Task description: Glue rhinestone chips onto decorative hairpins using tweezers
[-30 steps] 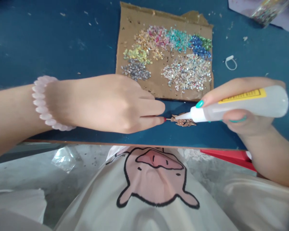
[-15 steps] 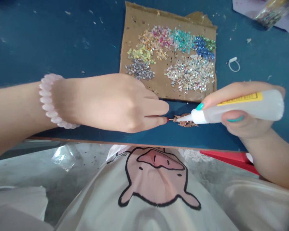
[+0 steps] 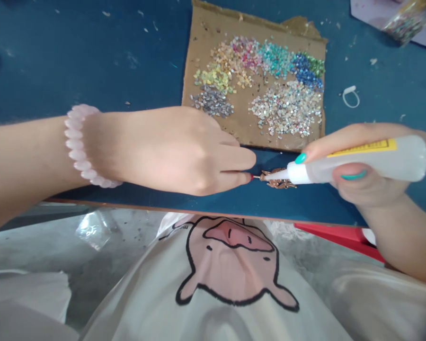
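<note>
A blue table (image 3: pixel 92 52) with a wooden edge (image 3: pixel 156 206) is scattered with small white flecks. On it lies a brown piece of cardboard (image 3: pixel 209 28) holding little piles of chips: grey (image 3: pixel 215 102), yellow, peach, pink, turquoise, blue and green along its left and far sides, and a larger silvery-white pile (image 3: pixel 289 109) nearer at right. Right of the cardboard is a thin white loop (image 3: pixel 350 97). In the far right corner, a clear bag (image 3: pixel 408 23) of small bits rests on a pale purple sheet (image 3: pixel 367 12). Below the table edge are a grey floor (image 3: pixel 128 241), a crumpled clear plastic bag (image 3: pixel 92 229), a red object (image 3: pixel 335 238), and white clothing (image 3: pixel 156 293) printed with a pink cartoon animal, upside down in view.
</note>
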{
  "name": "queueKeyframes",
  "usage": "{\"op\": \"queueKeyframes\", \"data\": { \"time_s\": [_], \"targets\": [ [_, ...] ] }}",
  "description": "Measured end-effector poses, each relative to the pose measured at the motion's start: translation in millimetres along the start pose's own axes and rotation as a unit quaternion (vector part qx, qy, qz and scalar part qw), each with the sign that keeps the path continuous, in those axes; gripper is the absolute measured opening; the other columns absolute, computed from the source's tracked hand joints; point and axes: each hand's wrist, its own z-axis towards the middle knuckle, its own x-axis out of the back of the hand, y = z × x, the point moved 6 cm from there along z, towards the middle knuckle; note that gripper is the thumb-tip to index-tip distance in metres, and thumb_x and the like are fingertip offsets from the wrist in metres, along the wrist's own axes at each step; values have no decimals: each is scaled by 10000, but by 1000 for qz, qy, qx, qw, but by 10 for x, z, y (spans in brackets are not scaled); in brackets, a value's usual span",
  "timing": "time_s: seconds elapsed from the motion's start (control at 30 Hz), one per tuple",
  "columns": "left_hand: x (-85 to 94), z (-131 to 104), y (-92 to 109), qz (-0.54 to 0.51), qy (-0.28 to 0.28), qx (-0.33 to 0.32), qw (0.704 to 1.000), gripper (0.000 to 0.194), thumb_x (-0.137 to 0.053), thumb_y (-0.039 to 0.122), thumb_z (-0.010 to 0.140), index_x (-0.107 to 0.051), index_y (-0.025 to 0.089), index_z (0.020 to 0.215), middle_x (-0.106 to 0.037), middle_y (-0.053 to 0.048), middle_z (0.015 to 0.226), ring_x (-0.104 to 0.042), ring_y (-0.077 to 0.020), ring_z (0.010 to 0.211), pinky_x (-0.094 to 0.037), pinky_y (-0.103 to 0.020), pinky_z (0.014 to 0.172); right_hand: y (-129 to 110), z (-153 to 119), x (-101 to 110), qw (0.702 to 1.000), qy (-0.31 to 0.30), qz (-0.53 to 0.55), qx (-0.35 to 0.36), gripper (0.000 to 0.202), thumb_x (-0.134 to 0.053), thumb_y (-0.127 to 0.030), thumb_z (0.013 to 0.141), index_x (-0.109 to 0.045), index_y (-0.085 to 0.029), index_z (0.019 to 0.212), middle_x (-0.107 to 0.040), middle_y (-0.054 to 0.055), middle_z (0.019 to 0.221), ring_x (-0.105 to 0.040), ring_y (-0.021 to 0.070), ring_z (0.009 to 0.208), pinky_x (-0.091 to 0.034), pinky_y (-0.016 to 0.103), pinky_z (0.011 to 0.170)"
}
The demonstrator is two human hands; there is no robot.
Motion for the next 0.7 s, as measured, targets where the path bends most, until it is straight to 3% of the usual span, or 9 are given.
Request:
{"op": "queueKeyframes", "data": {
  "time_s": [0.13,0.23,0.33,0.4,0.47,0.57,0.7],
  "targets": [
    [16,-13,-4,11,13,3,1000,386,-374,286,842,-567,435,1141,-628,28,881,-576,-216,670,-503,-406,504,2,-2,22,1000,9,-9,13,312,-531,-462,849,-681,-221,719,-660,-34,654,-555,66,509,-464,188,438],
    [61,-42,15,19,65,-12,998,342,-380,223,874,-618,366,1074,-602,-18,838,-525,-204,600,-452,-387,454,12,-4,23,1000,6,-1,7,299,-530,-441,856,-679,-214,731,-672,-29,673,-575,65,530,-472,181,456],
    [102,-54,30,27,112,-25,993,421,-256,139,931,-644,273,1030,-534,-26,772,-502,-175,562,-430,-343,442,-13,-7,22,1000,10,-13,8,300,-504,-438,870,-670,-228,734,-663,-43,667,-590,53,548,-477,160,476],
    [91,-36,17,-1,100,-18,995,528,-127,91,952,-632,204,1054,-480,-15,745,-524,-144,586,-455,-298,488,-12,-10,25,999,13,-34,-15,318,-479,-454,873,-665,-241,726,-641,-56,654,-601,46,566,-480,143,490],
    [43,-10,-3,-56,50,-4,997,616,-26,82,953,-619,179,1090,-448,-10,734,-548,-127,632,-496,-290,574,-13,-15,33,998,10,-51,-34,321,-466,-458,871,-663,-253,722,-623,-68,648,-611,35,590,-483,122,518],
    [1,3,-19,-112,9,10,994,652,18,100,953,-608,172,1121,-441,-11,742,-569,-128,689,-523,-318,683,-19,-24,32,995,-19,-83,-47,337,-440,-469,869,-665,-258,735,-612,-61,656,-624,41,611,-507,121,543],
    [71,-17,-8,-95,82,-1,992,548,-103,76,965,-634,178,1049,-459,-4,744,-551,-116,655,-511,-291,667,-10,-35,53,989,-21,-130,-69,438,-389,-548,848,-656,-240,688,-593,-25,650,-643,81,617,-544,165,511]
  ]
}}
